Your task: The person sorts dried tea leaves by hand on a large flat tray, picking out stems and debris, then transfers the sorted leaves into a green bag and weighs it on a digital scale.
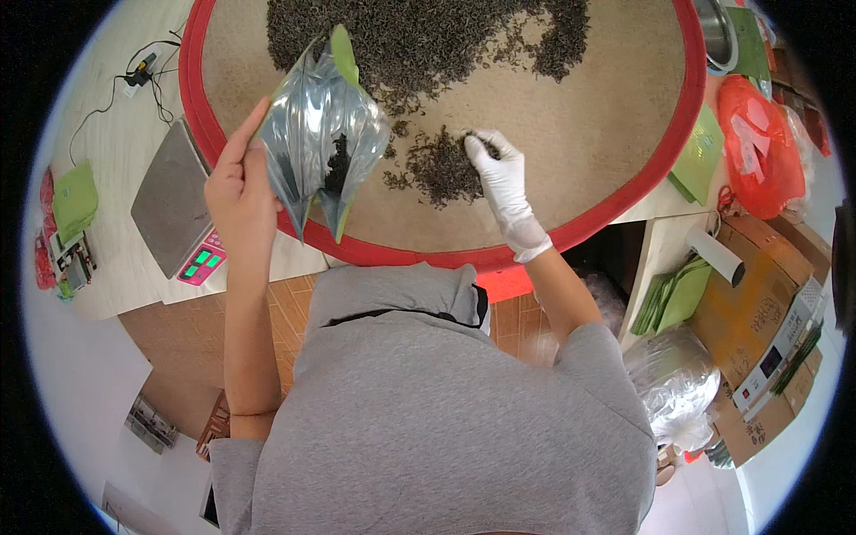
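Note:
My bare left hand point(242, 189) grips the edge of a foil-lined green pouch point(308, 116), whose mouth gapes toward me. Some dark tea leaves point(337, 165) lie inside against the silver lining. My right hand point(501, 174), in a white glove, has its fingers curled at the right side of a small heap of dried tea leaves point(441, 169). Its fingertips are partly hidden, with dark leaves at them. Both the heap and a larger spread of tea leaves point(392, 45) rest on a round tan tray point(571, 169) with a red rim.
Left of the tray stands a scale point(169, 205) with a lit green display. Green pouches point(76, 198) lie at the far left, and more green pouches point(700, 156) at the right. A red plastic bag point(762, 147), cardboard boxes point(749, 303) and a metal bowl point(716, 36) are also on the right.

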`<action>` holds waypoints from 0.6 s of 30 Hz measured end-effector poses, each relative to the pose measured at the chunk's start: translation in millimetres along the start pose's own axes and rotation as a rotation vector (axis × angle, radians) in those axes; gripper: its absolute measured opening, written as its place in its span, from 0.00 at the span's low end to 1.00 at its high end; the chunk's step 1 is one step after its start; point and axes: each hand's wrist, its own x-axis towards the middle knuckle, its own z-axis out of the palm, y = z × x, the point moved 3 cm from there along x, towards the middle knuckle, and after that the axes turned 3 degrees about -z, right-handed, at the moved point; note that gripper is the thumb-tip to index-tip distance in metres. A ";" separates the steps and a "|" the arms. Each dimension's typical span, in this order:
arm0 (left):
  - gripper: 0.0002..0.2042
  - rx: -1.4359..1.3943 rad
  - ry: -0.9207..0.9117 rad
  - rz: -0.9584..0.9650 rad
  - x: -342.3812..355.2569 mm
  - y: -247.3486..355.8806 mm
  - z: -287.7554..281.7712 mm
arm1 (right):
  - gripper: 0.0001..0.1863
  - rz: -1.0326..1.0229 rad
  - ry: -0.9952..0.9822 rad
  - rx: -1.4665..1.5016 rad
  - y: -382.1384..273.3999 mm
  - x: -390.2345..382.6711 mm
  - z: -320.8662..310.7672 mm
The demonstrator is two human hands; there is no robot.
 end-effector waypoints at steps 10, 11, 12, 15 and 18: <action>0.19 0.057 -0.048 0.118 -8.3 -1.0 33.3 | 0.08 -0.195 -0.085 0.192 -163.0 -28.0 107.6; 0.18 0.028 -0.074 0.044 -11.4 7.8 34.0 | 0.08 -0.196 -0.079 0.140 -159.9 -28.2 118.1; 0.18 0.000 -0.071 0.031 -11.6 9.3 34.7 | 0.07 -0.199 -0.072 0.091 -154.4 -28.0 128.7; 0.17 -0.058 -0.051 0.001 -12.0 9.7 33.8 | 0.11 -0.522 -0.096 -0.255 -136.9 -29.4 141.1; 0.17 -0.088 -0.054 -0.020 -12.5 5.6 32.4 | 0.18 -0.577 -0.200 -0.492 -125.3 -34.1 142.1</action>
